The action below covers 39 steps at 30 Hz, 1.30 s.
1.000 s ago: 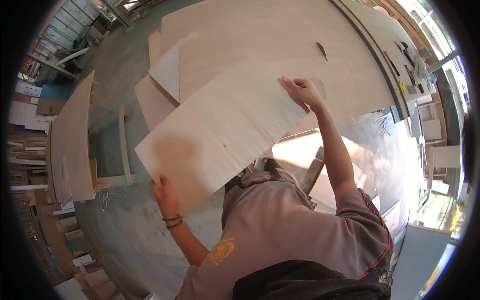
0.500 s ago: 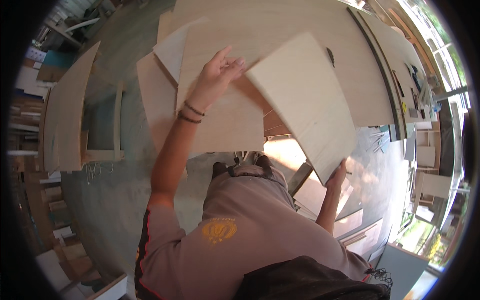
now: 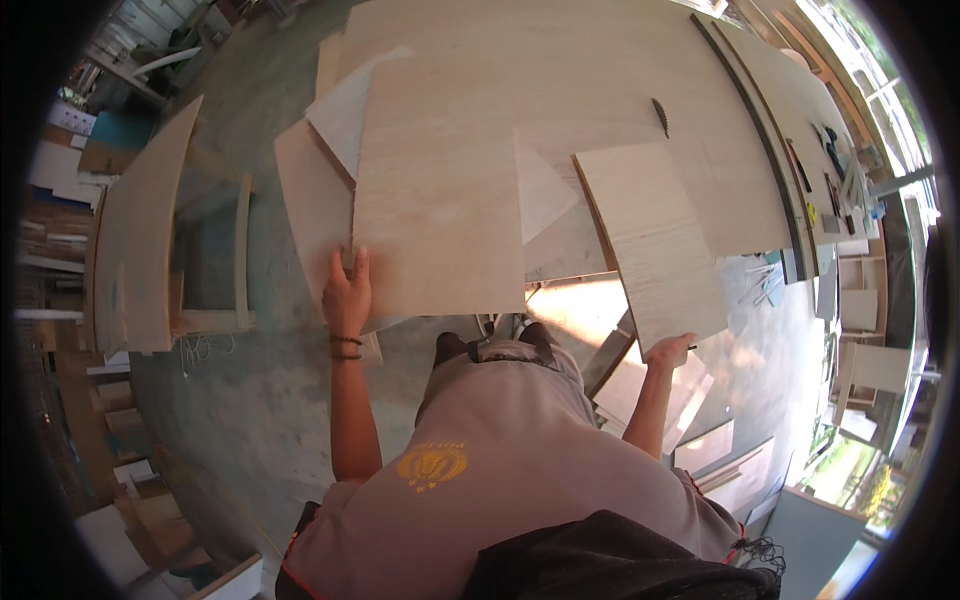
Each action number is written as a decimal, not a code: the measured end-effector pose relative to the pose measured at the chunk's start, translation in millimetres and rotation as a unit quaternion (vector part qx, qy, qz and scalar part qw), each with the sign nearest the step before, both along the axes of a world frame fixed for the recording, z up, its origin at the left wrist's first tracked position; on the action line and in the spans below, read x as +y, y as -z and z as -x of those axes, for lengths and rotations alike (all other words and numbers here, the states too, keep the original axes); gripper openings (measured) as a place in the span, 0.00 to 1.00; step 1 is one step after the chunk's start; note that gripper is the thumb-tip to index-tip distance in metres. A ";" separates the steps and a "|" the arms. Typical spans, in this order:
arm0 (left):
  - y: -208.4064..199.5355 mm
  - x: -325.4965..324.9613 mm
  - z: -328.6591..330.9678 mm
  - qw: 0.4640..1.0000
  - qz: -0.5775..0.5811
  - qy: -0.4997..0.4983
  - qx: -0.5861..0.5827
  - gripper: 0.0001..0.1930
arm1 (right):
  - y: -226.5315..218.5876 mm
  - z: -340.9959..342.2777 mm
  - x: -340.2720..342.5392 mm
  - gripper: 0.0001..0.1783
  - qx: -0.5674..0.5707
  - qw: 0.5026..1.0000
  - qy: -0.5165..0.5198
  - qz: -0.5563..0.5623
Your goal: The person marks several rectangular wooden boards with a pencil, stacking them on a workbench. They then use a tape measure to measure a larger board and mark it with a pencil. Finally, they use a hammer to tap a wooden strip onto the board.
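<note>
Shirt: the grey-brown garment (image 3: 540,430) is covering the torso.
Chest marking: a yellow crest (image 3: 432,466) is showing on the wearer's left side, with small stars bordering it.
Left sleeve: the short sleeve (image 3: 298,545) is carrying a black panel and red piping.
Left hand: the hand (image 3: 347,288) is showing bare; dark beaded-looking bands (image 3: 345,348) are encircling the wrist.
Neck area: black cloth (image 3: 600,560) is overlapping the shirt.

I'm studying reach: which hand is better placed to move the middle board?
Likely the left hand: it's at the left edge of the middle board; the right hand holds the narrower panel.
</note>
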<state>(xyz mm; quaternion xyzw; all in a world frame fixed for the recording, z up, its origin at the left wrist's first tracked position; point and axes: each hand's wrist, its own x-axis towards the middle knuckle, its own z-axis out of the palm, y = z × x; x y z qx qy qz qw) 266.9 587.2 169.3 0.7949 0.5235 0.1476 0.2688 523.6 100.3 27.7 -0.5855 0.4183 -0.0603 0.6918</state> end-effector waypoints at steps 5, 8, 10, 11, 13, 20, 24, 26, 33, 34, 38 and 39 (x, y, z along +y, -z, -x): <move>16.3 -21.4 20.2 0.994 0.053 -0.028 -0.086 0.33 | 26.8 -15.0 16.1 0.35 0.062 0.995 0.048 0.061; 16.8 -21.4 26.2 0.985 0.115 -0.039 -0.123 0.34 | 55.7 -53.3 2.6 0.28 -0.192 0.922 0.149 0.303; 24.3 -28.2 36.4 0.976 0.142 -0.061 -0.150 0.35 | 25.6 -73.0 31.6 0.22 -0.299 0.927 0.102 0.203; 30.0 -33.9 45.3 0.976 0.130 -0.071 -0.160 0.35 | -41.2 -72.1 83.3 0.20 -0.265 0.964 0.015 0.010; 29.7 -39.5 47.2 0.968 0.155 -0.058 -0.188 0.34 | -83.9 -78.0 141.4 0.29 -0.359 0.915 -0.168 0.079; 18.7 -72.8 74.5 0.878 0.294 -0.117 -0.357 0.31 | -180.7 3.0 353.1 0.14 -0.401 0.611 -0.683 -0.006; 19.9 -90.8 81.6 0.790 0.360 -0.145 -0.475 0.36 | -178.2 18.1 412.7 0.10 -0.375 0.588 -0.716 0.040; 32.1 -99.3 82.1 0.741 0.401 -0.145 -0.519 0.39 | -178.7 16.7 424.8 0.10 -0.368 0.570 -0.733 0.051; 62.9 -127.0 76.0 0.746 0.436 -0.054 -0.500 0.42 | -174.4 16.7 429.3 0.09 -0.385 0.578 -0.719 0.029; 65.4 -128.5 74.3 0.751 0.440 -0.049 -0.490 0.42 | -174.6 16.8 430.5 0.09 -0.393 0.580 -0.711 0.048; 57.9 -125.2 67.3 0.767 0.462 -0.033 -0.444 0.34 | -179.1 17.1 432.0 0.10 -0.417 0.575 -0.697 0.099; 51.0 -123.8 64.9 0.768 0.471 -0.032 -0.433 0.30 | -179.7 17.1 431.0 0.10 -0.419 0.568 -0.700 0.106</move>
